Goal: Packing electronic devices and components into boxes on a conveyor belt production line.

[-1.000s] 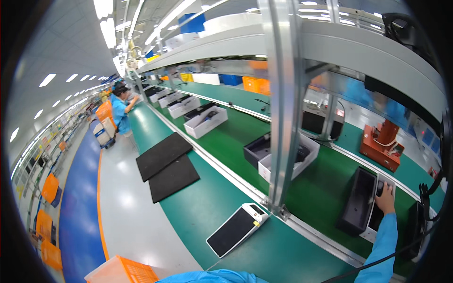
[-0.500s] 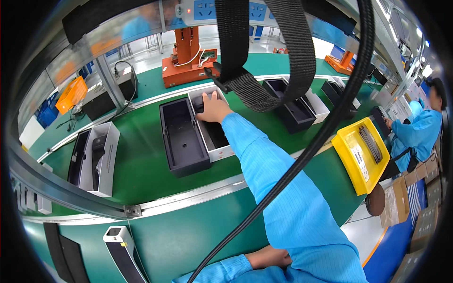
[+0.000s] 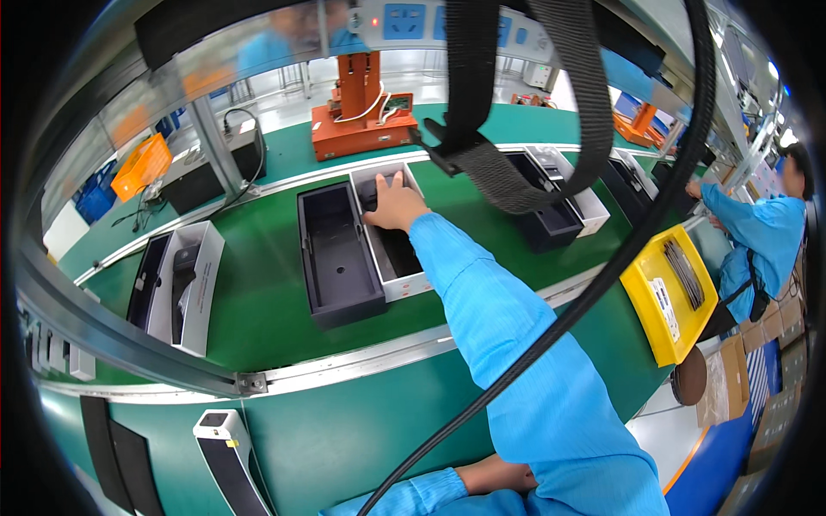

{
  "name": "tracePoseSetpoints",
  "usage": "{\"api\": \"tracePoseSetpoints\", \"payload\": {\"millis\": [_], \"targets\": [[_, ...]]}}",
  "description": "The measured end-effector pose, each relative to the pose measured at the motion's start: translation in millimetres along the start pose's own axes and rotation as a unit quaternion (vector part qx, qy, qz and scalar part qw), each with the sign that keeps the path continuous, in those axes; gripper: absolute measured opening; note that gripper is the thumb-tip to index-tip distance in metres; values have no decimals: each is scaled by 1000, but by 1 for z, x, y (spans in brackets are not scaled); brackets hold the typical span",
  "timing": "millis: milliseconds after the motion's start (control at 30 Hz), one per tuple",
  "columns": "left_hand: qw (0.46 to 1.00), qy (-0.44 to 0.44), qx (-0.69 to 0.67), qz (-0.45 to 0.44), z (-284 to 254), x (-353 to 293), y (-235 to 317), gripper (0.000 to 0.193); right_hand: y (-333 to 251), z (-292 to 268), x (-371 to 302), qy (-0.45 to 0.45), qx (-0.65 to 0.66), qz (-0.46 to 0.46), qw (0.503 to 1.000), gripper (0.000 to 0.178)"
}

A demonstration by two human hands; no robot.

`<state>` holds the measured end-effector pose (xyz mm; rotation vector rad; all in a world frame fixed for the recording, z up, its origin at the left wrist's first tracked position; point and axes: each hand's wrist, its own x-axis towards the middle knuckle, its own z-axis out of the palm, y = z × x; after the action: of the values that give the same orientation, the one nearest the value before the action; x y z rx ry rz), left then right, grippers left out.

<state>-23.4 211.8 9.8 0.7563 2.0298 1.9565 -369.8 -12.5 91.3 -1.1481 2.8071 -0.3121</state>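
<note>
My right hand reaches into the far end of a long white box on the green belt. Its fingers are curled around a black device lying inside, though the palm hides part of the grip. Joined along the white box's left side is its dark tray-like half, with bare inner walls and a small hole in the floor. Low in the picture my left hand lies under the right sleeve; only the wrist area shows and its fingers are hidden.
Another open box stands left, behind a metal post; more boxes line the belt rightward. A white-and-black device lies on the near table. A yellow bin holds dark strips. A black cable and strap hang across the view. A co-worker sits right.
The whole view has shifted slightly, so the belt and boxes appear a little further right. My right hand stays in the white box. The co-worker's arm is now raised and stretched forward.
</note>
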Motion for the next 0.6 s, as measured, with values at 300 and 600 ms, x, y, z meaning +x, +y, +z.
{"api": "tracePoseSetpoints", "payload": {"millis": [300,600], "targets": [[996,-35,-75,-28,30,12,-42,28,-4,8,3,-18,-15,31,999,102],[985,-35,-167,-18,38,12,-53,43,-17,12,8,-19,-18,15,1000,102]]}}
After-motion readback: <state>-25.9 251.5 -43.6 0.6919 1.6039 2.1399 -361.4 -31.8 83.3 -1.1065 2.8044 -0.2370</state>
